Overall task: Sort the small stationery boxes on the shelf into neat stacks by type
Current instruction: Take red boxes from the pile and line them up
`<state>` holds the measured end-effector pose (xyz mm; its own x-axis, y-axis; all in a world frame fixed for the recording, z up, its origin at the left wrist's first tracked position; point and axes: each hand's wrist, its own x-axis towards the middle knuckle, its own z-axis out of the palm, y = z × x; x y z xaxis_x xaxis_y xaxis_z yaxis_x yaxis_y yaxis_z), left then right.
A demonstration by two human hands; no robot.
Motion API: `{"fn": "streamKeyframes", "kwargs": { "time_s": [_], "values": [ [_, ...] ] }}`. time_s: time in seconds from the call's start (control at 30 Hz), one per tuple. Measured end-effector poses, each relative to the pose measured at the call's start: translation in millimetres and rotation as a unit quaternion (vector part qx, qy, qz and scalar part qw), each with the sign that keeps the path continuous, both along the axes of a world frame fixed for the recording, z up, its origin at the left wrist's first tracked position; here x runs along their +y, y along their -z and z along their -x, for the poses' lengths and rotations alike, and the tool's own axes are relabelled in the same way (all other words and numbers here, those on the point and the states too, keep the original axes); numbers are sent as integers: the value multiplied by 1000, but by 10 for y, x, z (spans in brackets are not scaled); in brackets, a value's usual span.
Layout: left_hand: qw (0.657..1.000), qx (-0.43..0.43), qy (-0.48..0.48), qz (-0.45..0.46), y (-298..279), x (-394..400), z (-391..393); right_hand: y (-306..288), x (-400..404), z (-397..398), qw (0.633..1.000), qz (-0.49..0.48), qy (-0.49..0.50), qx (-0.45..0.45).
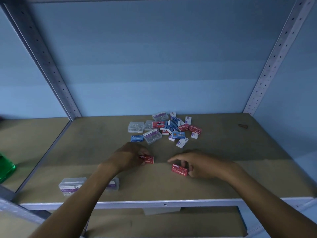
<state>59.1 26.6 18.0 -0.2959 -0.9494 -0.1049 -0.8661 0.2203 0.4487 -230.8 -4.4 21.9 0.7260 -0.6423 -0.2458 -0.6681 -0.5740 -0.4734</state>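
Left hand [130, 156] curled round a red staples box [146, 159], apparently atop a second red one, just nearer than the jumbled pile [164, 129] at the back of the shelf board [240, 169]. Right hand [199, 164] pinching another red staples box [179, 169], to the right of the left-hand box and slightly nearer the front edge. Long axis of both boxes roughly left-right, the right one tilted a little. Likely next: right-hand box carried leftward onto the left-hand stack. Clear paper-clip cases [72, 185] well nearer than the pile, front left, partly hidden by the left forearm.
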Motion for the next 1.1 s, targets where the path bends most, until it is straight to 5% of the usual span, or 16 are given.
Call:
{"fn": "streamKeyframes", "kwargs": {
  "time_s": [0.43, 1.1],
  "values": [
    [998, 42, -12, 37, 7, 63, 90, 124, 33, 26, 985, -25, 147, -88],
    [995, 48, 90, 14, 168, 482, 746, 134, 390, 511, 989, -45, 108, -85]
  ]
}}
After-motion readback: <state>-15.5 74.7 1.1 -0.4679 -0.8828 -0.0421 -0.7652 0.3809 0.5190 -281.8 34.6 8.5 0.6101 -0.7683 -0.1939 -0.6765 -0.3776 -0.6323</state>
